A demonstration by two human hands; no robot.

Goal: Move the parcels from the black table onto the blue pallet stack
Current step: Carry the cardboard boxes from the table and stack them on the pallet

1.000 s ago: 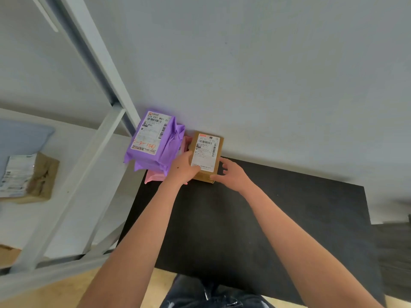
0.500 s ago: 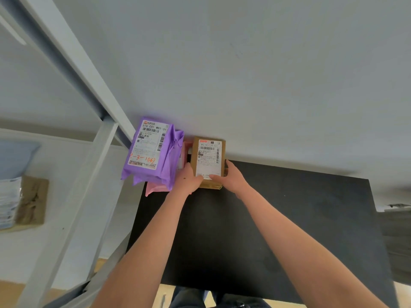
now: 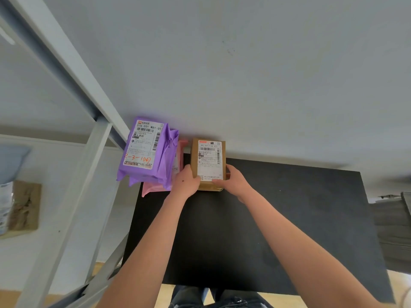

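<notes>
A small brown cardboard box (image 3: 209, 156) with a white label stands at the far left corner of the black table (image 3: 278, 218). My left hand (image 3: 185, 181) grips its left near edge and my right hand (image 3: 233, 181) grips its right near edge. Just left of the box, a purple plastic parcel (image 3: 148, 152) with a label and red writing lies on top of a pink parcel (image 3: 153, 188). Both overhang the table's left edge. The blue pallet stack is out of view.
A grey metal shelf frame (image 3: 73, 152) rises close to the table's left side. On the white shelf at far left lies a brown parcel (image 3: 22, 207). A grey wall stands right behind the table. A grey object (image 3: 391, 230) sits at the right edge.
My right hand has closed in from beside the box onto its right near edge. My left hand stays on the left edge. The box looks slightly raised and squared toward me.
</notes>
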